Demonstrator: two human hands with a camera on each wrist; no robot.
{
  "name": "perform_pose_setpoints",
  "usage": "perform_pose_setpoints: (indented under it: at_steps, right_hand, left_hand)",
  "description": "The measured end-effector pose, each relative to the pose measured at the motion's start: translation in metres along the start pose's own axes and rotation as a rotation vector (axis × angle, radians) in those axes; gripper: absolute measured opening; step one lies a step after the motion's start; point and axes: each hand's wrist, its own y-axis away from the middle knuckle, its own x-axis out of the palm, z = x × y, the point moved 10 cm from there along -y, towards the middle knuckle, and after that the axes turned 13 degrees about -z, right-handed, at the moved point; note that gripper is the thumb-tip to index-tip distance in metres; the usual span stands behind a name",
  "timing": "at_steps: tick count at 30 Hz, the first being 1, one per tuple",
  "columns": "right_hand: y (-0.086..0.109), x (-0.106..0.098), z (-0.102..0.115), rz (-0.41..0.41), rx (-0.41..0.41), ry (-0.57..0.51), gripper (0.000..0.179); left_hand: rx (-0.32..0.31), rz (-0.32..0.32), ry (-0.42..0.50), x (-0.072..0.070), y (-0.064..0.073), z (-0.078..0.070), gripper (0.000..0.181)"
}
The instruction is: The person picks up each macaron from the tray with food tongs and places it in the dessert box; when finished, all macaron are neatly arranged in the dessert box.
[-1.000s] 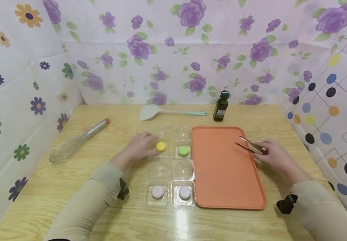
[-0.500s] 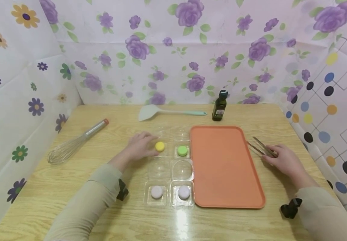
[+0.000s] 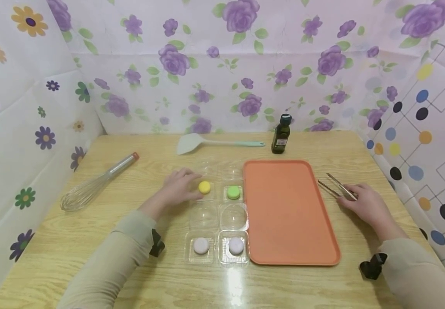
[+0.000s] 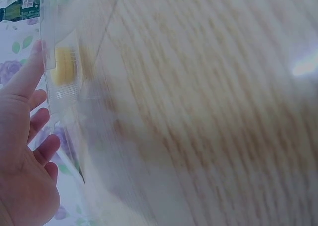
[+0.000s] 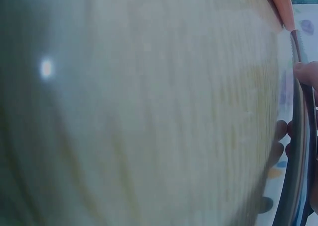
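Note:
My left hand (image 3: 178, 187) rests at the left side of a clear plastic box holding a yellow macaron (image 3: 204, 187). In the left wrist view, its index finger lies straight against the box edge and the other fingers are loosely bent. Right of that box, a green macaron (image 3: 233, 192) sits in a similar box. Two pale lilac macarons (image 3: 201, 246) occupy the front boxes; all these lids stand open. My right hand (image 3: 367, 205) holds metal tongs (image 3: 338, 187) beside the tray's right edge. The tongs' tips are apart, with nothing between them.
An orange tray (image 3: 290, 214) lies immediately right of the boxes. Behind are a spatula (image 3: 218, 143) and an upright dark green bottle (image 3: 281, 135). A whisk (image 3: 100, 182) lies at the left. Patterned cloth walls border the wooden table (image 3: 160, 274) at the back and sides.
My right hand has carried the tongs rightward, from over the tray's right part to just outside its edge. My left hand stays beside the yellow macaron's box.

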Motion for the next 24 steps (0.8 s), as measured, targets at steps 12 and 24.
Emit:
perform_pose_setpoints:
  at_steps: [12,24]
  right_hand:
    - [0.002,0.01,-0.004,0.055,0.0,0.013,0.059]
    - [-0.006,0.006,0.001,0.028,0.021,-0.014,0.078]
  left_hand:
    - [-0.004,0.004,0.008,-0.001,0.0,0.0,0.072]
    - [0.003,-0.016,0.023,-0.002,0.001,0.0,0.071]
